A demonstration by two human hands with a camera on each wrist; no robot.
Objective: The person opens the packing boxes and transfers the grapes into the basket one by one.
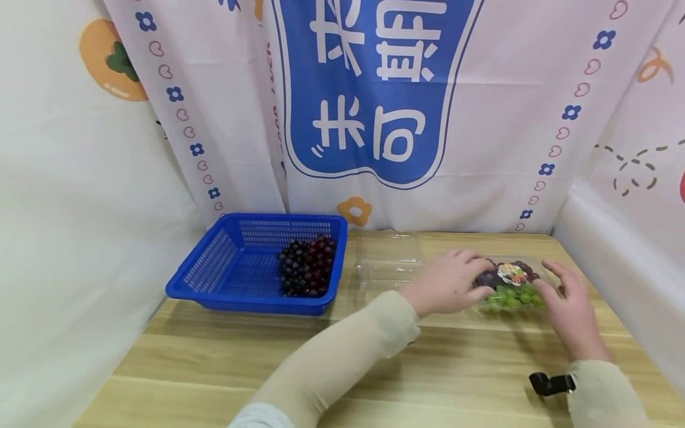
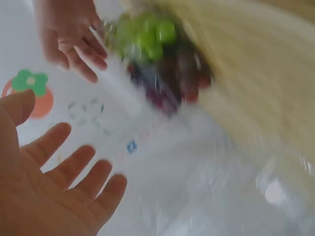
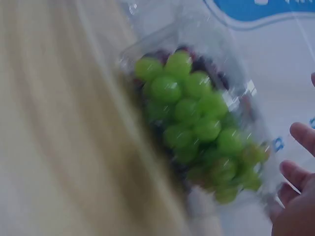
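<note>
Nearest, the cream left sleeve [image 1: 332, 356] reaches diagonally over the wood-grain table [image 1: 428, 386], and the cream right sleeve [image 1: 605, 392] comes in at the lower right, a black wrist mount [image 1: 551, 384] beside its cuff. The left hand [image 1: 446, 282] is at the left side of a clear plastic clamshell box [image 3: 248, 88], fingers extended and spread, gripping nothing. The right hand [image 1: 572, 303] is at the opposite side, fingers apart and lightly bent, also without a grip; whether its fingertips touch the plastic I cannot tell. The box lies near the table's right edge, green grapes [image 1: 508, 297] on its near side, dark grapes [image 1: 487, 278] behind, a colourful label [image 1: 512, 274] on top. Farther left, beyond the left forearm, sits a clear plastic container [image 1: 390, 270], just beside a blue perforated basket [image 1: 251, 306] with black grapes [image 1: 294, 267] and dark red grapes [image 1: 321, 261] at its right end. Behind everything hangs a white printed curtain [image 1: 230, 71] with a blue panel [image 1: 299, 137] of white characters.
</note>
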